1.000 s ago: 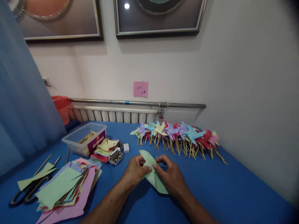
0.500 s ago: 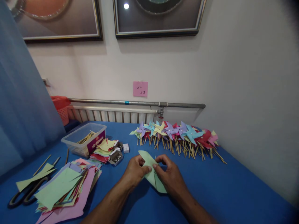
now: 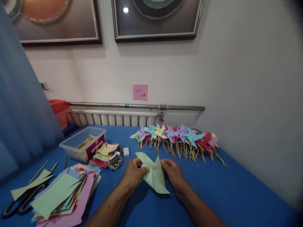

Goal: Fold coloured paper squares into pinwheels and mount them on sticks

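A sheet of light green paper [image 3: 151, 176], cut and partly bent like a pinwheel, is held above the blue table. My left hand [image 3: 133, 173] pinches its left side, thumb on top and fingers behind. At the right edge of the paper, my right hand [image 3: 174, 175] has its fingers curled against a raised flap; its thumb is partly hidden. Behind my hands lie many finished paper pinwheels [image 3: 170, 133] in several colours on thin wooden sticks. Left of my left hand are small open boxes of metal pins [image 3: 115, 161] and a little white box [image 3: 126, 152].
At the left lie a stack of coloured paper [image 3: 56, 195] and black-handled scissors [image 3: 23, 206] under green paper strips. Behind them stands a clear plastic tub [image 3: 68, 148] of sticks beside smaller paper pieces [image 3: 104, 154]. A wall, pipe [image 3: 184, 107] and radiator border the back.
My right hand has shifted from the paper's middle to its right edge, and the flap it pressed down has risen. My left hand keeps its grip. The view has tilted slightly.
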{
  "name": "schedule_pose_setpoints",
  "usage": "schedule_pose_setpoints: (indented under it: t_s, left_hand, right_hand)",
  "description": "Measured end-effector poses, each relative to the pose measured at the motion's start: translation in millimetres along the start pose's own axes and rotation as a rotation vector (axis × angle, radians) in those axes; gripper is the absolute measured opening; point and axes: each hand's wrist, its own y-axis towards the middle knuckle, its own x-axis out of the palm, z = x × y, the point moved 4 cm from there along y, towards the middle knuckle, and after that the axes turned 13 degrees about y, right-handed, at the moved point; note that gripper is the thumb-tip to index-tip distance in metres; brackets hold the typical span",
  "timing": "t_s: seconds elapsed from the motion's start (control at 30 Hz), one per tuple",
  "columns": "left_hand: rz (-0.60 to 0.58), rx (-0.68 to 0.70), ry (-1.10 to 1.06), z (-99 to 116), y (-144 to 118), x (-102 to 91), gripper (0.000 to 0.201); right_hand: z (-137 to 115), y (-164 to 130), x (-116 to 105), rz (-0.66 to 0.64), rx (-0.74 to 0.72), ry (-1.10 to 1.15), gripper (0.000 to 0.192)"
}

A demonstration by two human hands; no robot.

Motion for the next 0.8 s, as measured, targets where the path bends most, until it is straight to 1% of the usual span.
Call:
schedule_pose_setpoints:
  t_s: [0.07, 0.13, 0.2, 0.27, 0.33, 0.4, 0.47, 0.53, 0.63, 0.8]
  left_hand:
    - [0.004, 0.004, -0.015, 1, 0, -0.7, 0.030]
    - [0.020, 0.005, -0.020, 2, -1, -1.9, 0.029]
    - [0.042, 0.000, -0.024, 4, 0, -3.8, 0.029]
    - [0.063, -0.005, -0.029, 6, 0, -6.5, 0.030]
    - [0.089, -0.006, -0.030, 8, 1, -10.3, 0.030]
    - [0.117, -0.010, -0.027, 10, 1, -14.9, 0.030]
    - [0.135, -0.021, -0.024, 10, 1, -19.2, 0.029]
    - [0.141, -0.030, -0.019, 9, 2, -22.5, 0.027]
    - [0.136, -0.030, -0.005, 9, 2, -24.6, 0.027]
    - [0.114, -0.025, -0.014, 11, 2, -21.6, 0.027]
  right_hand:
    - [8, 3, 1, -0.022, 0.034, 0.068, 0.038]
    - [7, 2, 3, -0.050, 0.007, 0.056, 0.036]
    - [-1, -2, 4, -0.082, -0.046, -0.009, 0.035]
    - [-15, -8, 4, -0.125, -0.116, -0.095, 0.036]
    - [-30, -15, 5, -0.215, -0.184, -0.176, 0.041]
    - [-43, -21, 6, -0.331, -0.216, -0.220, 0.039]
    - [-49, -26, 8, -0.449, -0.177, -0.266, 0.032]
    - [-51, -28, 9, -0.525, -0.130, -0.313, 0.025]
    - [-51, -28, 8, -0.537, -0.079, -0.270, 0.019]
    - [-50, -28, 11, -0.498, -0.030, -0.182, 0.022]
